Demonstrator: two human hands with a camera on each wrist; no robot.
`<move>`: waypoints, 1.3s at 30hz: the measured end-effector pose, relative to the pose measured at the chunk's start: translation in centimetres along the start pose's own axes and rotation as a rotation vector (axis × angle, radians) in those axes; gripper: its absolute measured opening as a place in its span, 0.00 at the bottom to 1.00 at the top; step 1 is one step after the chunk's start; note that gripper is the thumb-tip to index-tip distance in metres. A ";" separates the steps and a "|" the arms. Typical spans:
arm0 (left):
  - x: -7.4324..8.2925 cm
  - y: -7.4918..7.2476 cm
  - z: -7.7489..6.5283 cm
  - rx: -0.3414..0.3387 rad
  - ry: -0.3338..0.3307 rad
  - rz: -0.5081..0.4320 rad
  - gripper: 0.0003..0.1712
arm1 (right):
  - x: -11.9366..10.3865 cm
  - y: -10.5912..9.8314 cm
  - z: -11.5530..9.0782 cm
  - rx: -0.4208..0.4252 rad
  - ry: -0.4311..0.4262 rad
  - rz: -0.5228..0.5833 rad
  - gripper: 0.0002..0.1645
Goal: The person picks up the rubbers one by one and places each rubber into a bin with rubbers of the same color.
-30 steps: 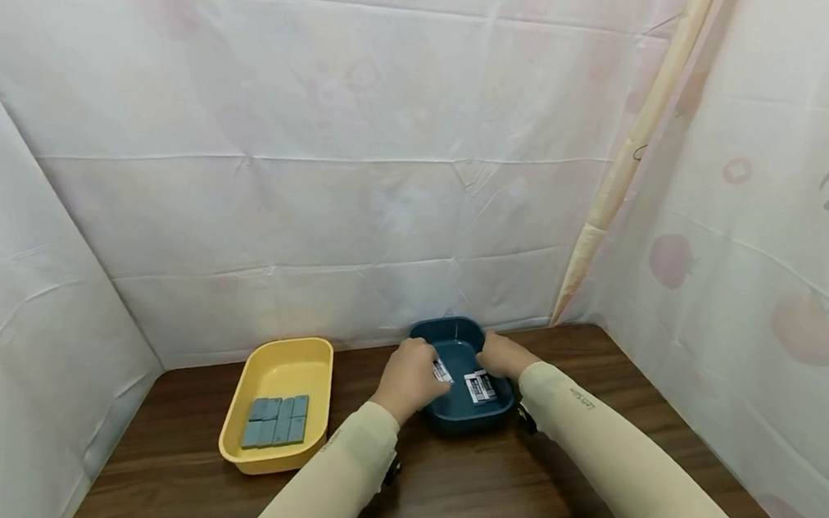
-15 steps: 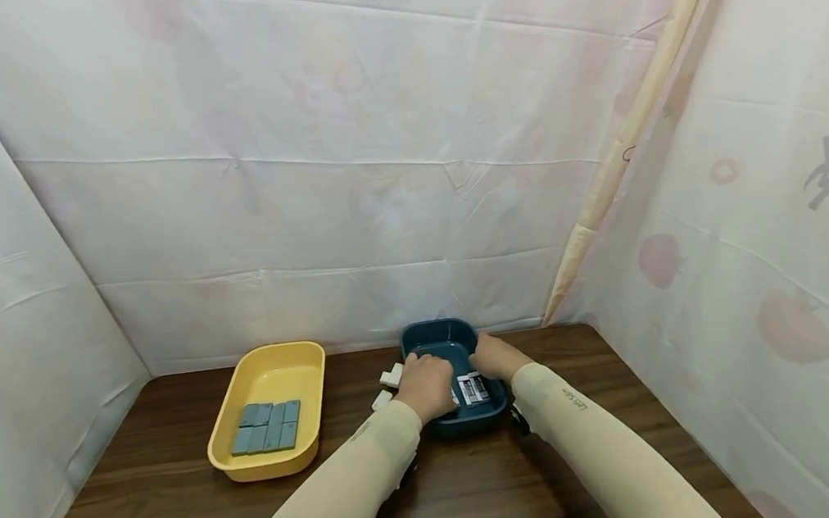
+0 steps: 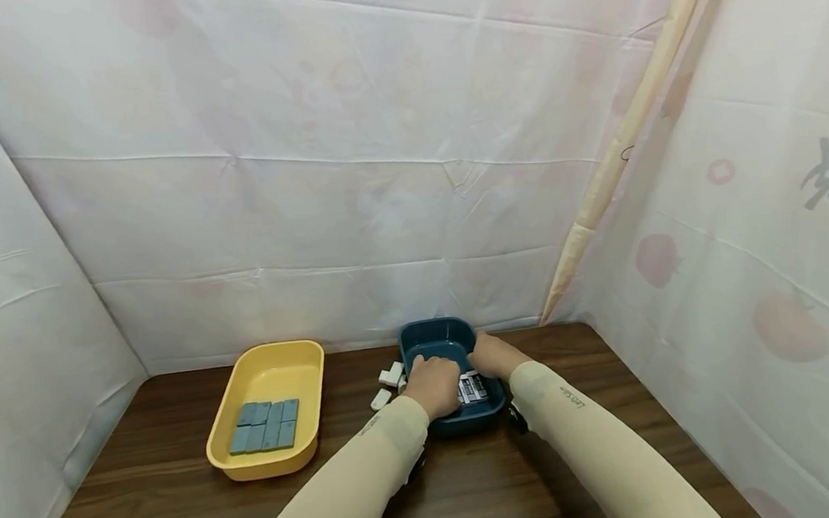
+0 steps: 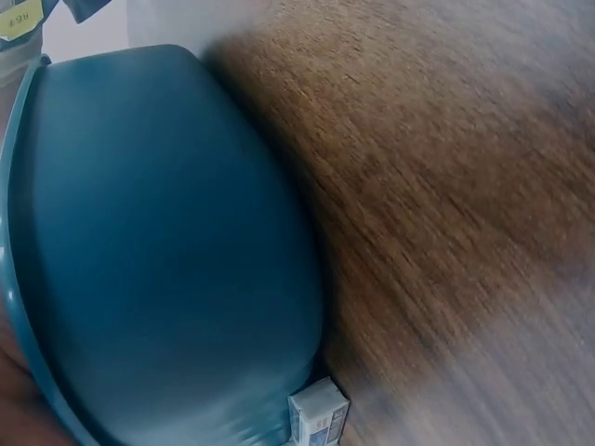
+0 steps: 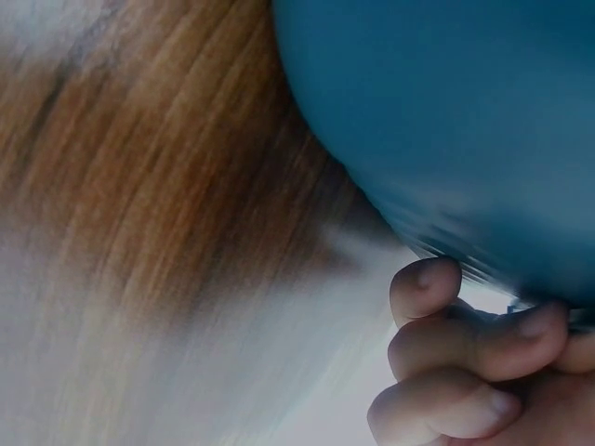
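Observation:
A dark teal plastic bin [image 3: 431, 331] stands at the back of the table. Inside it lie small boxes with black-and-white printed labels [image 3: 472, 387]. My left hand [image 3: 435, 385] reaches over the bin's left front part; its fingertips are hidden, so what it touches inside cannot be told. With curled fingers my right hand [image 3: 495, 356] grips the bin's right side, and those bent fingers [image 5: 446, 404] show in the right wrist view. Several small white boxes [image 3: 391, 375] lie on the table against and beside the bin's left side; one printed box [image 4: 318, 409] appears in the left wrist view.
To the left stands a yellow tray [image 3: 277, 384] holding several grey-blue rectangular blocks [image 3: 265, 426] in two rows. Both stand on a dark wooden table [image 3: 183, 493]. Pale printed cloth [image 3: 348, 174] hangs behind and on both sides.
My left hand has moved from the bin's left edge rightward and slightly toward the front. White boxes left of the bin have come into view. The right hand keeps its grip on the bin.

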State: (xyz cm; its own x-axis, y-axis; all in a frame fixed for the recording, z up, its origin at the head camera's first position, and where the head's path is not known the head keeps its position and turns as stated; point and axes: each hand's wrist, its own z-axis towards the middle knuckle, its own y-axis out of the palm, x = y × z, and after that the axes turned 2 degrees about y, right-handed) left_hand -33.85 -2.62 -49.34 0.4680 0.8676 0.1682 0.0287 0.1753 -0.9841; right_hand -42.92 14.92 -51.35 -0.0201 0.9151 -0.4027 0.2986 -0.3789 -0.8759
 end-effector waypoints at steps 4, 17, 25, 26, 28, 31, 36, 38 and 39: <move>-0.2 0.0 0.2 0.006 0.006 -0.003 0.20 | -0.1 -0.2 -0.1 -0.007 0.001 -0.009 0.43; -5.1 -2.9 -1.8 0.180 -0.159 -0.080 0.11 | 0.4 0.0 -0.5 -0.028 0.034 0.041 0.44; -8.2 -3.9 -4.0 0.006 -0.220 -0.252 0.21 | 1.0 -0.3 -0.4 -0.015 0.042 0.006 0.43; -8.4 -3.6 -4.3 -0.011 -0.221 -0.259 0.16 | 1.0 -0.4 -0.3 -0.017 0.041 0.000 0.43; -8.6 -3.0 -4.6 -0.042 -0.214 -0.283 0.11 | 0.9 -0.4 -0.4 -0.014 0.036 -0.006 0.43; -8.7 -2.2 -4.9 -0.041 -0.181 -0.293 0.06 | 0.7 -0.3 -0.3 -0.012 0.028 -0.017 0.43; -8.8 -1.2 -4.9 -0.007 -0.146 -0.254 0.09 | 0.3 -0.2 0.0 -0.012 0.021 -0.009 0.43; -8.8 -0.8 -4.9 0.005 -0.152 -0.250 0.13 | 0.2 -0.1 0.0 -0.013 0.014 -0.008 0.43; -8.8 -0.6 -4.9 0.011 -0.154 -0.251 0.13 | 0.0 -0.1 0.0 -0.013 0.011 -0.006 0.42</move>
State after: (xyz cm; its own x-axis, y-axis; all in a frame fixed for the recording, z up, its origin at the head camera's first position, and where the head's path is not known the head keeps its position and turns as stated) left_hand -33.68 -12.65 -50.52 0.3078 0.8567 0.4138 0.1170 0.3976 -0.9101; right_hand -42.98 15.01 -51.27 -0.0117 0.9190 -0.3941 0.3111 -0.3712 -0.8749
